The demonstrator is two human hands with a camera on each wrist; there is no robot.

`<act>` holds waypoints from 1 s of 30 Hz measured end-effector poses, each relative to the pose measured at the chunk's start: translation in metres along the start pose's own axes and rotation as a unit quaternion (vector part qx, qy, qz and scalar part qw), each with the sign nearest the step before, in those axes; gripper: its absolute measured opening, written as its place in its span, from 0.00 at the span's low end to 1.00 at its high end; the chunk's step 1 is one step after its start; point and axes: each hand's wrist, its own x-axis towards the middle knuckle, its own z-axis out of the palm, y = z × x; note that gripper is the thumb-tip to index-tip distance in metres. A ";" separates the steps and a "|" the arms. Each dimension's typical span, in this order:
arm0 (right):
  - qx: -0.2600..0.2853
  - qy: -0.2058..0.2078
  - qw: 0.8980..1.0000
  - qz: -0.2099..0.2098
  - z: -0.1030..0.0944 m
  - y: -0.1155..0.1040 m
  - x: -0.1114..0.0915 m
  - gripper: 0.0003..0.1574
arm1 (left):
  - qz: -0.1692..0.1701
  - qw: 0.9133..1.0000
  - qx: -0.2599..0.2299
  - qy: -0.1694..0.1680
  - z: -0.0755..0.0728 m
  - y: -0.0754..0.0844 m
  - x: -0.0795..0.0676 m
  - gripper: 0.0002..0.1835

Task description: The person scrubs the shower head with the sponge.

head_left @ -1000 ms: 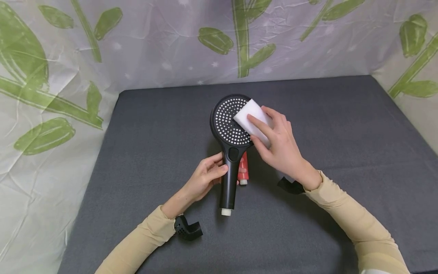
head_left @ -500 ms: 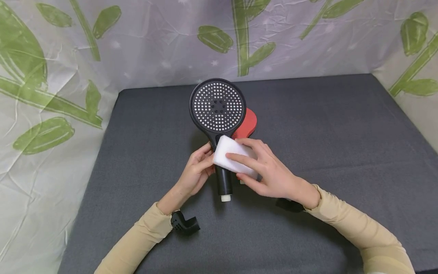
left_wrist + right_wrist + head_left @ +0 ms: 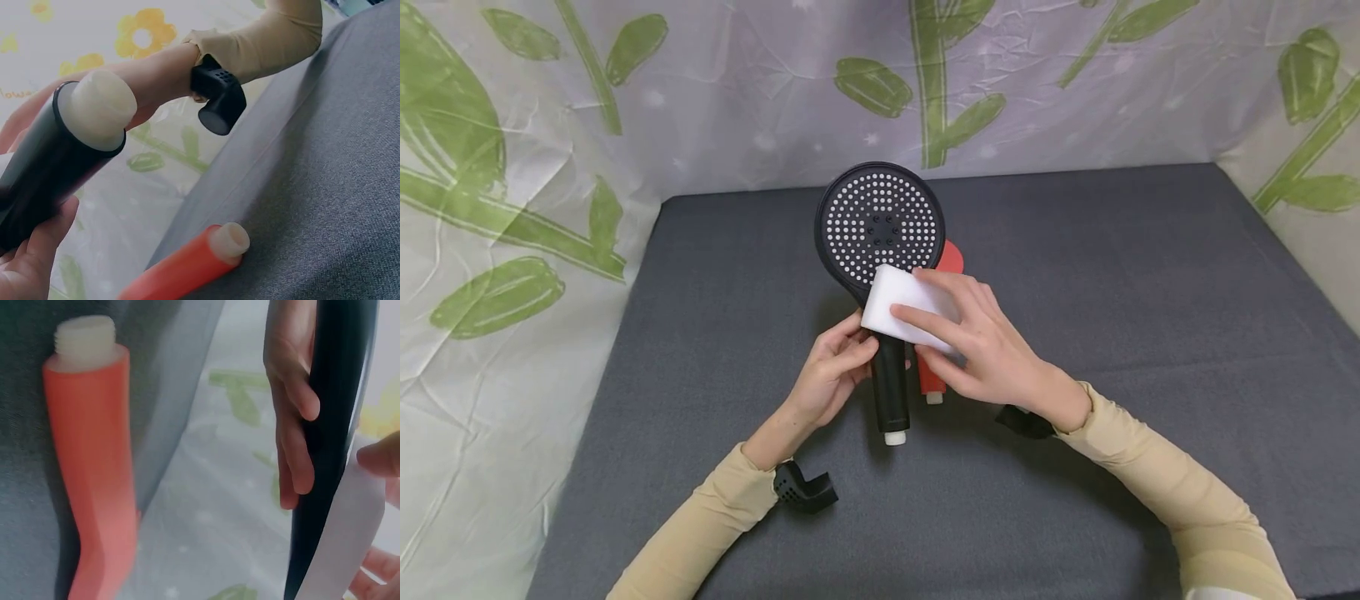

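My left hand grips the handle of a black shower head, holding it up with its round, white-dotted spray face toward the head camera. A white sponge, pinched in my right hand, lies across the neck and the top of the handle, covering part of both. Seen in the left wrist view, the handle ends in a threaded white connector. In the right wrist view, left fingers wrap behind the black handle, with the sponge against its side.
Behind the black one, a red shower head lies on the dark grey cloth-covered table, partly hidden; its white threaded end shows in the right wrist view. Pale sheeting with green leaf drawings surrounds the table.
The sponge has gone from the spray face down to the handle, then slightly up to the neck. The black shower head has shifted left and away, exposing part of the red head.
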 end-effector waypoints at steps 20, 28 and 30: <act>0.092 -0.059 0.986 -0.129 -0.002 -0.009 -0.010 0.23 | 0.066 0.997 0.023 0.016 -0.007 0.018 0.004 0.23; 0.042 0.021 0.999 -0.021 0.008 0.001 0.002 0.21 | 0.038 0.999 0.006 0.009 -0.004 0.009 0.001 0.22; 0.048 0.019 0.998 -0.026 0.010 -0.002 0.000 0.21 | 0.039 0.999 0.002 0.010 -0.004 0.008 0.001 0.22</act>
